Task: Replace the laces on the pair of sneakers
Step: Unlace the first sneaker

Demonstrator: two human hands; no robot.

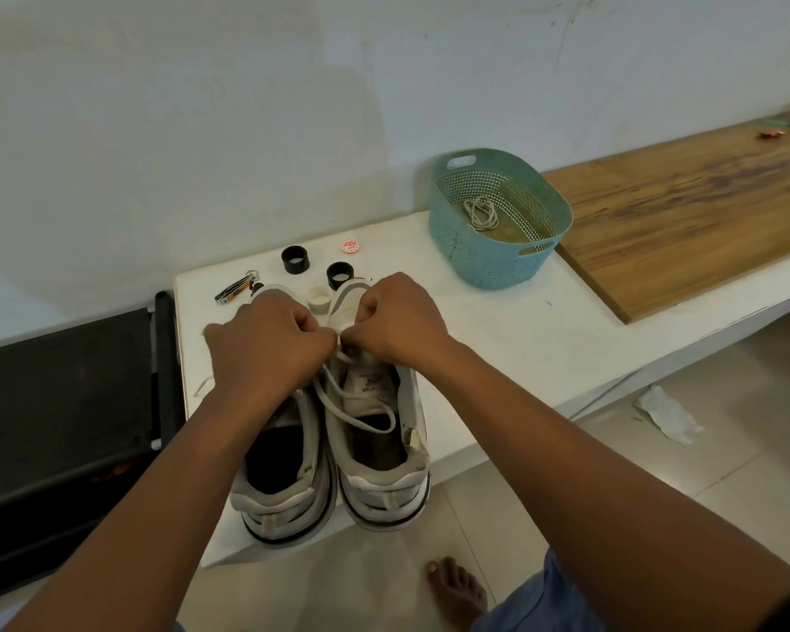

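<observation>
Two worn white-and-grey sneakers stand side by side on the white table (498, 321), heels toward me: the left sneaker (283, 490) and the right sneaker (379, 467). A white lace (352, 415) loops loosely over the right sneaker's tongue. My left hand (265, 344) and my right hand (397, 319) meet over the right sneaker's eyelets, fingers curled, both pinching the lace. A grey lace (480, 213) lies coiled in the teal basket (498, 255).
Behind the shoes lie a nail clipper (234, 289), two black caps (295, 259), a white cap (319, 297) and a red-white disc (350, 246). A wooden board (703, 207) lies to the right. A black case (60, 417) stands at left. My bare foot (457, 590) is on the tiled floor.
</observation>
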